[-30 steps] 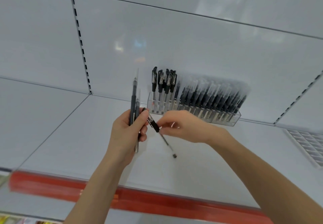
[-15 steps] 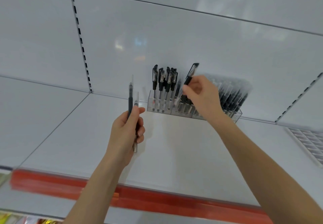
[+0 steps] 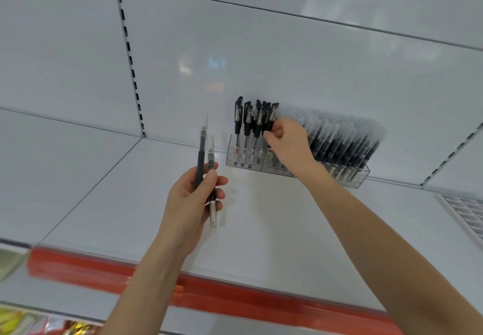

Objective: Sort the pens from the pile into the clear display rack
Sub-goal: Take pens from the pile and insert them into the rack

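Two slim black-and-clear pens (image 3: pixel 200 157) stand upright at mid-frame in the left hand (image 3: pixel 192 201), its fingers curled round them. To their right, the right hand (image 3: pixel 290 143) pinches a black-capped pen (image 3: pixel 271 120) at the clear plastic display rack (image 3: pixel 362 177) on the white shelf (image 3: pixel 117 204).

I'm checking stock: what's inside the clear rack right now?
Black-capped pens stand upright at the rack's left end; clear-capped pens lean along the right. The right hand, pinching a pen, hides the middle slots.
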